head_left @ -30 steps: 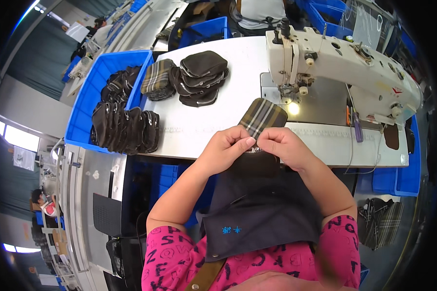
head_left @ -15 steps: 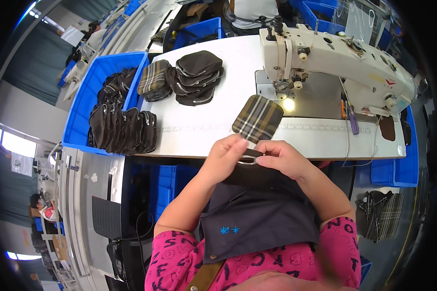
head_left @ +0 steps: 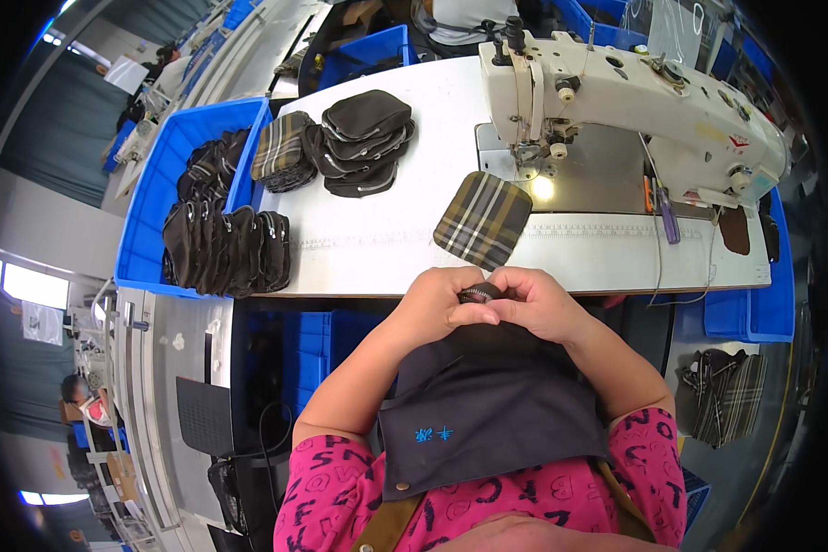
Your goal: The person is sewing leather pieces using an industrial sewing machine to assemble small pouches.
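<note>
Zippered piece [head_left: 477, 293]: before the surface's [head_left: 368, 262] near edge, drawn tighter than half a second ago, partly hidden by thumbs.
Left hand [head_left: 442, 304]: fingers pinching it.
Right hand [head_left: 543, 304]: fingers pinching it, opposite.
Plaid panel [head_left: 484, 219]: now uncovered, between hands and sewing machine [head_left: 616, 92].
Dark pouches [head_left: 368, 115]: stacked, left.

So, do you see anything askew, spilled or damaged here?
Nothing looks spilled or damaged. Only the single plaid piece lies askew on the white table, turned against the ruler strip. The dark zippered piece is partly hidden by the left hand and right hand, so I cannot judge it.
</note>
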A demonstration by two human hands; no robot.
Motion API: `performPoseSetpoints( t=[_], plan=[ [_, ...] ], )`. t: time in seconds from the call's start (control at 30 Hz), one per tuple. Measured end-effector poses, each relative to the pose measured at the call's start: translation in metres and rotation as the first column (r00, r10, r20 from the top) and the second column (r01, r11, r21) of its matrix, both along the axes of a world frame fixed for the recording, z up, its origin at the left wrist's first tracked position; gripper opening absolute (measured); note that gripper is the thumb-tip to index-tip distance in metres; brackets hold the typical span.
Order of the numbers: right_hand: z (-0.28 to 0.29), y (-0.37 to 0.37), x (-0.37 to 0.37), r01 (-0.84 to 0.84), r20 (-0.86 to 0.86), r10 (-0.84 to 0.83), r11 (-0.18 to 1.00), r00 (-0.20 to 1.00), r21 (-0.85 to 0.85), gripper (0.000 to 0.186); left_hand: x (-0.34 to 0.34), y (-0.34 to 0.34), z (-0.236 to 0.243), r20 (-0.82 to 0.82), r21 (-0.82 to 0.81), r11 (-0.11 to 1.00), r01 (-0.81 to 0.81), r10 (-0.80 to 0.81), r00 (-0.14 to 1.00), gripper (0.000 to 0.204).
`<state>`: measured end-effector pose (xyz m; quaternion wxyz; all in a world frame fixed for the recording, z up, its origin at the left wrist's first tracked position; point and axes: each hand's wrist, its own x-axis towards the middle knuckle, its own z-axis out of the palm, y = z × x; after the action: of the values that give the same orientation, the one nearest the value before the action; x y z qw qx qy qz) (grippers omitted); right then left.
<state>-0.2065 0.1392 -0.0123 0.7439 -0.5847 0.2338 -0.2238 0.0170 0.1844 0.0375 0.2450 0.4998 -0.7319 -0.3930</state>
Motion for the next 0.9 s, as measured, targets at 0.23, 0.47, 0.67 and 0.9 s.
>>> performPoseSetpoints(
  t=[0.23, 0.47, 0.67, 0.9],
  plan=[
    [-0.007, 0.000, -0.006, 0.201, 0.093, -0.178, 0.896, 0.980, -0.396, 0.014, 0.018, 0.000, -0.023, -0.459, 0.284, 0.955, -0.081, 0.209, 0.864, 0.019],
    [-0.020, -0.050, -0.016, -0.077, -0.157, -0.512, 0.174, 0.845, -0.982, 0.034, 0.040, -0.010, -0.024, -0.548, 0.334, 0.936, -0.112, 0.289, 0.785, 0.019],
    [-0.002, -0.032, -0.002, 0.224, 0.243, -0.216, -0.107, 0.946, -0.969, 0.038, 0.042, -0.013, -0.033, -0.713, 0.339, 0.937, -0.077, 0.310, 0.629, 0.023],
    [0.014, -0.016, 0.005, 0.252, 0.251, -0.206, -0.025, 0.946, -0.968, 0.040, 0.047, -0.020, -0.039, -0.687, 0.463, 0.884, -0.065, 0.404, 0.604, 0.029]
  ],
)
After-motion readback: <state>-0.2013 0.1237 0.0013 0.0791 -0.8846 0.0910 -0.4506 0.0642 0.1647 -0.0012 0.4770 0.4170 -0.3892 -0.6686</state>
